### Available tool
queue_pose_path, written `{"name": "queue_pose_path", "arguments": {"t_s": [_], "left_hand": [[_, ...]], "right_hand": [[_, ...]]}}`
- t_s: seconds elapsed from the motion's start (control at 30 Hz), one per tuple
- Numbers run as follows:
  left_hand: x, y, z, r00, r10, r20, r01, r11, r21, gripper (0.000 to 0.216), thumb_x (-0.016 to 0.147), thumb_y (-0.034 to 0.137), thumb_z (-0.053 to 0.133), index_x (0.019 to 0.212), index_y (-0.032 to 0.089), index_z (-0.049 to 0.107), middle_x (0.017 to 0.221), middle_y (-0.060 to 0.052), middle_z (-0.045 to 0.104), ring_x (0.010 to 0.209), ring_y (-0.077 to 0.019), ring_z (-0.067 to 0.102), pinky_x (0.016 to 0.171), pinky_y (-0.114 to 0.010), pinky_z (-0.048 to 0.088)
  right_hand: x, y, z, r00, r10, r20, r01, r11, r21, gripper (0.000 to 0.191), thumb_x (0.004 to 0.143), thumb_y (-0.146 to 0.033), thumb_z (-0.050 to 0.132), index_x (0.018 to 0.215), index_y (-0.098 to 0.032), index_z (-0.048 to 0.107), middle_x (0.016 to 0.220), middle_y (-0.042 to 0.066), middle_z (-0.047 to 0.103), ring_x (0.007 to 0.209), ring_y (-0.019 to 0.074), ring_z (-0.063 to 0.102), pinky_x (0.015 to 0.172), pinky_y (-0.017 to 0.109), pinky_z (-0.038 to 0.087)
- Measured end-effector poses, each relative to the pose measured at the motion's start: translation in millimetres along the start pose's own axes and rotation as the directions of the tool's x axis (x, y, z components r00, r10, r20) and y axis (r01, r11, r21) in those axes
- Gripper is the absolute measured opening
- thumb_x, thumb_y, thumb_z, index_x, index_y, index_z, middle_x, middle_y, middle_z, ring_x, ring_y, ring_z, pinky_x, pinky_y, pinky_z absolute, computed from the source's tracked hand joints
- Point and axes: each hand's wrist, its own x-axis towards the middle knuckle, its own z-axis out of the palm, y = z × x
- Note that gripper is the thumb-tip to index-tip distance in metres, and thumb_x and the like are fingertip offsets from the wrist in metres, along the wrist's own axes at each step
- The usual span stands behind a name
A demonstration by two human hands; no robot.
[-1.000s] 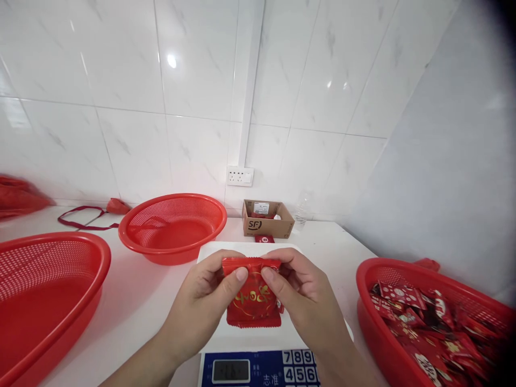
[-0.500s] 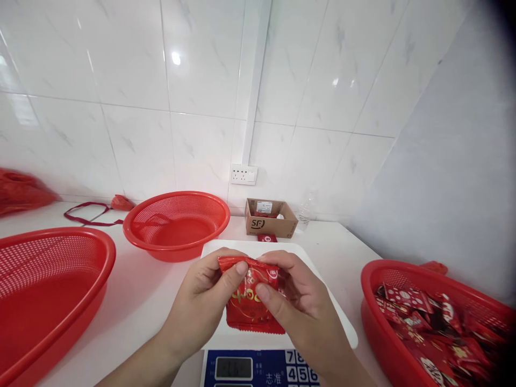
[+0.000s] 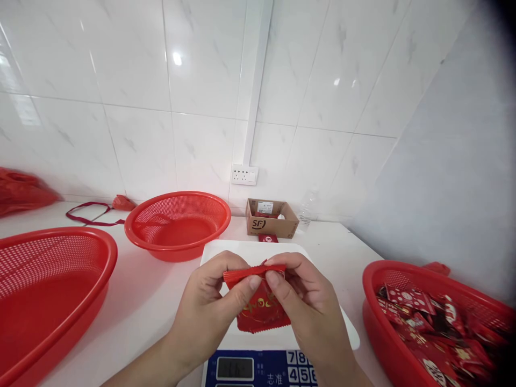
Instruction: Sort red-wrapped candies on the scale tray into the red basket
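Observation:
A small red snack packet with gold lettering and crimped edges is held between both hands. My left hand pinches its upper edge with thumb and fingers. Close beside it, my right hand grips the same edge, the two thumbs nearly touching. Below the packet lies the white weighing pan of a digital scale. The scale's blue panel shows a display and number keys, partly covered by my right forearm.
A red basket at the right holds many red wrapped snacks. Two more red baskets stand at the left and back left. A cardboard box and a clear plastic bottle sit by the tiled wall.
My right hand has moved its grip up to the packet's top edge, beside my left thumb. The packet has tilted, and its top edge now folds toward me.

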Motion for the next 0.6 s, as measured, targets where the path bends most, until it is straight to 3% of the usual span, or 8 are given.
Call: {"name": "queue_pose_path", "arguments": {"t_s": [0.17,0.27,0.4,0.6], "left_hand": [[-3,-5,2,0.999,-0.001,-0.033,0.000,1.000,-0.010,0.021,0.086,0.031,0.065,0.070,0.017,0.061,0.065,0.002,0.057,0.059,-0.0103,0.051,0.054,-0.019,0.045],[-2,-6,2,0.999,-0.015,-0.035,0.012,0.998,-0.069,0.020,0.086,0.031,0.066,0.072,0.017,0.062,0.065,0.002,0.059,0.060,-0.0102,0.053,0.055,-0.019,0.045],[0,-7,3,0.999,-0.051,-0.015,0.048,0.983,-0.176,0.020,0.084,0.032,0.068,0.071,0.018,0.062,0.065,0.002,0.060,0.059,-0.0102,0.053,0.055,-0.019,0.046],[-2,-9,3,0.994,-0.112,-0.015,0.104,0.956,-0.273,0.019,0.082,0.034,0.071,0.075,0.018,0.064,0.068,0.003,0.061,0.061,-0.0085,0.052,0.058,-0.016,0.045]], "right_hand": [[0,2,0,1.000,0.014,0.025,-0.014,1.000,-0.001,0.002,0.084,-0.026,0.066,0.085,-0.027,0.064,0.074,-0.005,0.066,0.066,0.0094,0.059,0.059,0.017,0.050],[1,7,-3,0.989,-0.117,0.088,0.123,0.990,-0.067,0.008,0.087,-0.021,0.061,0.089,-0.029,0.063,0.079,-0.004,0.065,0.070,0.0104,0.060,0.063,0.019,0.050],[2,10,-4,0.935,-0.324,0.145,0.342,0.931,-0.124,0.021,0.089,-0.011,0.055,0.093,-0.030,0.063,0.088,-0.002,0.062,0.081,0.0120,0.060,0.071,0.023,0.050],[-1,11,-4,0.875,-0.431,0.219,0.471,0.862,-0.189,0.037,0.088,-0.003,0.051,0.103,-0.033,0.063,0.097,-0.001,0.059,0.088,0.0121,0.060,0.074,0.024,0.051]]}}
